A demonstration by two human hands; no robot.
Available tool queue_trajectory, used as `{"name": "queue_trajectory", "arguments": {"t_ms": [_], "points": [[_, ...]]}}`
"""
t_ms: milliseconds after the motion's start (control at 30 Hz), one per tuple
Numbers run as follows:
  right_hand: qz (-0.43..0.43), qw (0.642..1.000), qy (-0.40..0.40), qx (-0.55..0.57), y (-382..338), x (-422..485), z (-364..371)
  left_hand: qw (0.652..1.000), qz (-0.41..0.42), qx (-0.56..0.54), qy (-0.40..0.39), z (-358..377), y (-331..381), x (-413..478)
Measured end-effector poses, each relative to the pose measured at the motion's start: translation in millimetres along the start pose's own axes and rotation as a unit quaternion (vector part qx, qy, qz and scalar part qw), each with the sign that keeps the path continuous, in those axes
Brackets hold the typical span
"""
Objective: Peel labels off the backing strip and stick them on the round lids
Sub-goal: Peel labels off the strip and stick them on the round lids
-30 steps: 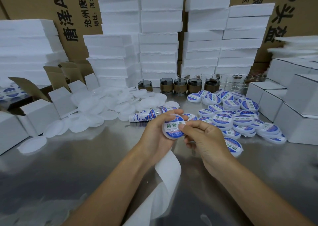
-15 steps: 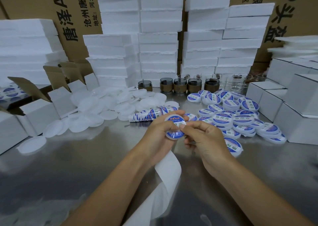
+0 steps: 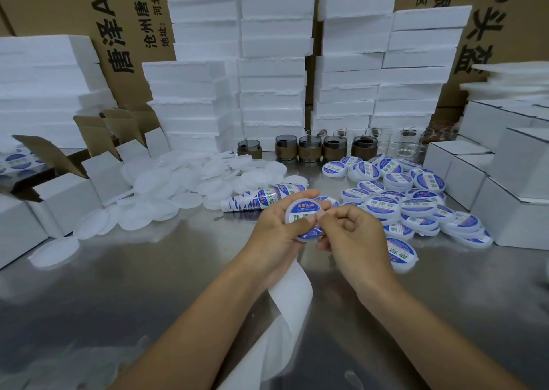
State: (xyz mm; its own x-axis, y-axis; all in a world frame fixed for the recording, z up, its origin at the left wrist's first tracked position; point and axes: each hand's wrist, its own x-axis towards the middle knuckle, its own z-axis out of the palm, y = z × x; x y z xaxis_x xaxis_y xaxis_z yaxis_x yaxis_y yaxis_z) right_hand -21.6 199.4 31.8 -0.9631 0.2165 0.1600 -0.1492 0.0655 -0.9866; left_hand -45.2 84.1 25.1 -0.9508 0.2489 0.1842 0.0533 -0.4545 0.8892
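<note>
- Steel tabletop, shiny and smeared, carries everything in view.
- Left hand holds a round lid up over the middle of the tabletop. Its fingers curl round the far rim and its thumb lies across the lower face.
- The lid's face is turned toward the camera and bears a blue-and-white label.
- Right hand has curled fingers. Thumb and forefinger tips meet at the lid's right edge and pinch it, the thumb tip lying on the label.
- Backing strip, white and bare, comes out from under the left hand. It hangs in a loose loop toward the near edge, between the two forearms.
- A rolled stretch of strip with labels on it lies on the tabletop just behind the left hand's fingers.
- Labelled lids lie heaped to the right of the hands. One of them lies just beside the right wrist.
- Plain white lids are scattered to the left, well apart from the hands.
- A row of jars with brown bands stands behind both heaps. Clear glass jars stand to their right.
- White foam blocks are stacked high along the back, in front of printed cardboard boxes.
- Small white cartons sit at the right edge, and more stand at the left, some with open flaps.
</note>
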Motion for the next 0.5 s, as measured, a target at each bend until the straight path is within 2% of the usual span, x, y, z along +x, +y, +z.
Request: {"name": "queue_trajectory", "arguments": {"t_ms": [133, 233, 333, 400, 500], "points": [[-0.061, 0.995, 0.019, -0.077, 2.9, 1.8, 0.3, 1.0, 0.005, 0.019, 0.002, 1.9, -0.3, -0.9], [-0.084, 0.985, 0.004, -0.15, 5.9, 3.5, -0.5, 0.999, 0.008, 0.044, 0.005, 4.3, -0.9, -1.6], [-0.111, 0.967, -0.018, -0.229, 9.0, 4.1, -3.7, 1.0, 0.015, 0.007, 0.009, 2.5, 2.3, -0.7], [-0.09, 0.971, -0.026, -0.222, 10.0, 5.5, -5.2, 1.0, 0.017, -0.024, 0.011, -0.3, 4.2, 0.7], [-0.032, 0.993, -0.059, -0.101, 7.2, 6.8, -3.5, 0.998, 0.009, -0.054, 0.015, -1.3, 4.1, 1.9]]}}
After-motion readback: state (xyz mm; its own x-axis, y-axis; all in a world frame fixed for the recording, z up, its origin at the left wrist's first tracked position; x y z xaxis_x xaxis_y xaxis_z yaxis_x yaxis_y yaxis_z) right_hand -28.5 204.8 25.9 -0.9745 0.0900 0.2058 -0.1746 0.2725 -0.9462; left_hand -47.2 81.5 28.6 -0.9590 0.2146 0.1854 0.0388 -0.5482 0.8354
